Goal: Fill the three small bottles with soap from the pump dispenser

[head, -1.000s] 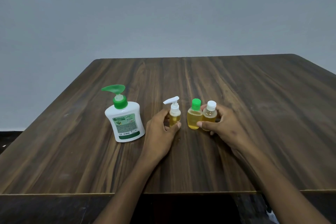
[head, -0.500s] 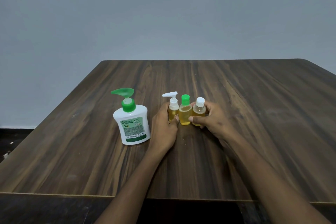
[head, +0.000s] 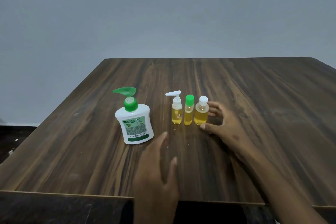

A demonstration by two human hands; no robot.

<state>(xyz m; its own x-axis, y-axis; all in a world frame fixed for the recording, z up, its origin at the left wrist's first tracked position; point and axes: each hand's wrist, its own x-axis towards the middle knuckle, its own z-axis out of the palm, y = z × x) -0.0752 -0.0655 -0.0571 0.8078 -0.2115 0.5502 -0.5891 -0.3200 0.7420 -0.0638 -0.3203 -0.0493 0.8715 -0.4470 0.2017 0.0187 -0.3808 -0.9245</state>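
Note:
Three small bottles of yellow soap stand upright in a tight row on the wooden table (head: 254, 96): a white-pump bottle (head: 176, 112), a slim green-capped bottle (head: 188, 112) and a rounder white-capped bottle (head: 201, 113). Left of them stands the white pump dispenser (head: 135, 122) with a green pump head. My right hand (head: 223, 125) is spread just right of the white-capped bottle, thumb tip near its base, holding nothing. My left hand (head: 158, 167) hovers blurred above the table's near edge, fingers straight, clear of the bottles.
A plain grey wall rises behind the table. Dark floor shows at the far left. The table's front edge runs across the bottom of the view, under my forearms.
Both hands have let go of the small bottles. My left hand pulled back toward me; my right hand opened and drew slightly right. The three bottles now stand alone.

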